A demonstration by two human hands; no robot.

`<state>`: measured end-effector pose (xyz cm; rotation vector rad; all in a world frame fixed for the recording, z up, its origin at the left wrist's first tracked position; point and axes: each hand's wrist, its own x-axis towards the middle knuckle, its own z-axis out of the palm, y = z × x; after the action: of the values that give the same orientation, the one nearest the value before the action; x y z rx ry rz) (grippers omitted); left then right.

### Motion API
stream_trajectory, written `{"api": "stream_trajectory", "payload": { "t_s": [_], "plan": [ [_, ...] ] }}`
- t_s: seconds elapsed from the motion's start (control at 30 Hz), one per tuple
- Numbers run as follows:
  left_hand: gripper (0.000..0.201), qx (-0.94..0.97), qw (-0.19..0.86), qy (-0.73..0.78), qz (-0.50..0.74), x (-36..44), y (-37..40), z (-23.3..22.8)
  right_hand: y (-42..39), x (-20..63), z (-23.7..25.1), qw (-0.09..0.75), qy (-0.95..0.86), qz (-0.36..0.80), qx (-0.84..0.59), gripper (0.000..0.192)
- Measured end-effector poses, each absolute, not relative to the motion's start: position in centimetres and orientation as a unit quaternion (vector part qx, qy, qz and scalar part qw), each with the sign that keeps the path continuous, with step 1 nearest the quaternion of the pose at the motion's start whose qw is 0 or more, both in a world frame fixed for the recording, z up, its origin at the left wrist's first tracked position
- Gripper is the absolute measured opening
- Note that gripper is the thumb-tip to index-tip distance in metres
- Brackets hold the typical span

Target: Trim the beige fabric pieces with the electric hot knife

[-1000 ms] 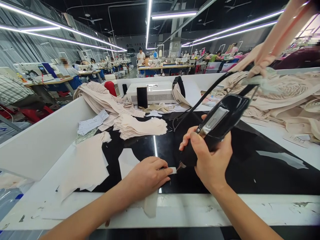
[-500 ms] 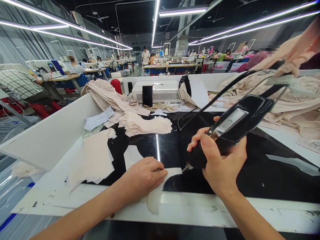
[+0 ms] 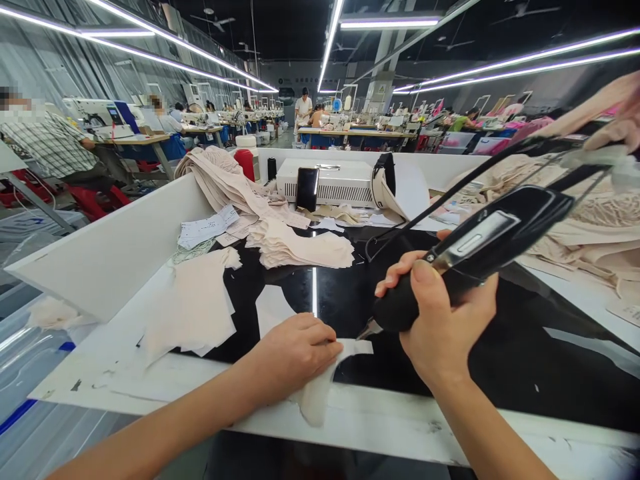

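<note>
1. The tool (image 3: pixel 493 243) is shifting: a half second ago its tip was meeting the piece's right end, and now it is sitting at the upper edge, just left of that end.
2. At the lower centre, the left hand (image 3: pixel 295 353) is resting over the pale piece (image 3: pixel 319 393), fingers close together; whether they are gripping or only pressing, I cannot tell.
3. The piece is lying right of and below that hand, partly on the black mat (image 3: pixel 530 333), its lower end reaching over the white edge.
4. Right of centre, the right hand (image 3: pixel 447 313) is wrapping around the tool, holding it tilted, tip pointing down and left.
5. Just above the left hand, a white piece (image 3: pixel 273 310) is lying flat; left of it, sheets (image 3: pixel 193 303) are spreading.
6. Farther up, layered cutouts (image 3: pixel 305 247) are lying stacked.
7. Behind them, a phone (image 3: pixel 307 190) is leaning against a white box (image 3: pixel 345 187).
8. At the upper left, a person in a checked shirt (image 3: pixel 47 143) is sitting near a sewing machine (image 3: pixel 97 117).
</note>
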<state>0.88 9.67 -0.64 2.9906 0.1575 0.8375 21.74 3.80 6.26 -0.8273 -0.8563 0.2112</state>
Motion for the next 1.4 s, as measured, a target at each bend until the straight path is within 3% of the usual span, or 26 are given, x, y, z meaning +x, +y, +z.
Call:
{"api": "stream_trajectory", "payload": {
  "t_s": [0.77,1.4],
  "plan": [
    [0.018,0.965,0.025,0.057,0.256,0.7,9.7,-0.8,3.6,22.5,5.7,0.813,-0.407,0.085,-0.408,0.048],
    [0.024,0.962,0.029,0.042,0.270,0.8,10.0,-0.5,2.7,21.2,5.9,0.807,-0.424,0.116,-0.395,0.042]
  ]
}}
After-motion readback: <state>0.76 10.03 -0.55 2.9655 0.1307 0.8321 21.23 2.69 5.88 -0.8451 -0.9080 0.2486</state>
